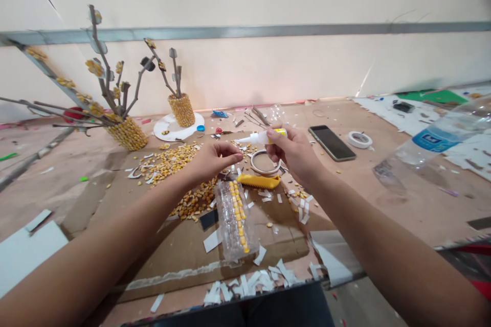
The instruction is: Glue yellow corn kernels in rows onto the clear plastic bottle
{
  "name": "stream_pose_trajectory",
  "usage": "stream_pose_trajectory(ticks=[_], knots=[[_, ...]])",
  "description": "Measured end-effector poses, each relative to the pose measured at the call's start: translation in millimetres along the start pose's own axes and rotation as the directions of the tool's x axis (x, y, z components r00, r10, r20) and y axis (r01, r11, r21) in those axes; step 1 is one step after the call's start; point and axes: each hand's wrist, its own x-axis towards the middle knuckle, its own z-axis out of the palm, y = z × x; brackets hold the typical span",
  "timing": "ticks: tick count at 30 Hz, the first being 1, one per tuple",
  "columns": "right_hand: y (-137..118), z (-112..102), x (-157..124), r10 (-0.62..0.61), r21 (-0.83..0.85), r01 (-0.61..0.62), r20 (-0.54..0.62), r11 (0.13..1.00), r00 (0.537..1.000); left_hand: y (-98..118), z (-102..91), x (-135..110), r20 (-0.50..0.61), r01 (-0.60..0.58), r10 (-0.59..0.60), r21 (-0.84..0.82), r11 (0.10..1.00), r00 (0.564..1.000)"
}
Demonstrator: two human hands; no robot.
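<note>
My right hand (294,150) grips a small white glue bottle (261,137) with a yellow label, its thin nozzle pointing left. The fingers of my left hand (218,159) are pinched together just below the nozzle; whatever they may hold is too small to make out. Under both hands, a clear plastic bottle piece (229,225) lies on the cardboard, with rows of yellow corn kernels (238,214) stuck along it. Loose corn kernels (172,162) are heaped beneath and behind my left forearm. A yellow utility knife (259,181) and a white ring (266,162) lie between the hands.
Two kernel-covered pots (128,133) (181,110) with twigs stand at the back left. On the right are a phone (332,142), a tape roll (359,139) and a plastic bottle (433,138) lying on its side. White paper scraps (251,282) litter the front edge.
</note>
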Motion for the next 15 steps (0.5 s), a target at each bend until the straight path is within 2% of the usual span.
stream_pose_trajectory(ticks=[2, 5, 9, 12, 14, 15], knots=[[0, 0, 1, -0.002, 0.008, 0.002, -0.011, 1.000, 1.000, -3, -0.9, -1, -0.029, 0.005, -0.005, 0.016, 1.000, 1.000], [-1, -4, 3, -0.014, 0.027, 0.015, -0.042, 1.000, 0.999, -8, -14.6, 0, -0.072, 0.046, -0.041, 0.082, 0.996, 0.997], [-5, -9, 4, -0.055, 0.057, 0.060, -0.099, 0.997, 0.994, -16, -48.8, 14, -0.211, 0.175, -0.126, 0.235, 0.956, 0.969], [-7, -10, 4, -0.067, 0.071, 0.074, -0.100, 0.995, 0.993, -20, -75.1, 32, -0.363, 0.283, -0.147, 0.359, 0.889, 0.920], [-7, -9, 3, -0.059, 0.075, 0.065, -0.082, 0.995, 0.995, -18, -87.8, 43, -0.412, 0.324, -0.146, 0.404, 0.856, 0.900], [-7, -8, 3, -0.055, 0.076, 0.060, -0.072, 0.995, 0.996, -15, -92.2, 47, -0.402, 0.323, -0.145, 0.420, 0.848, 0.904]])
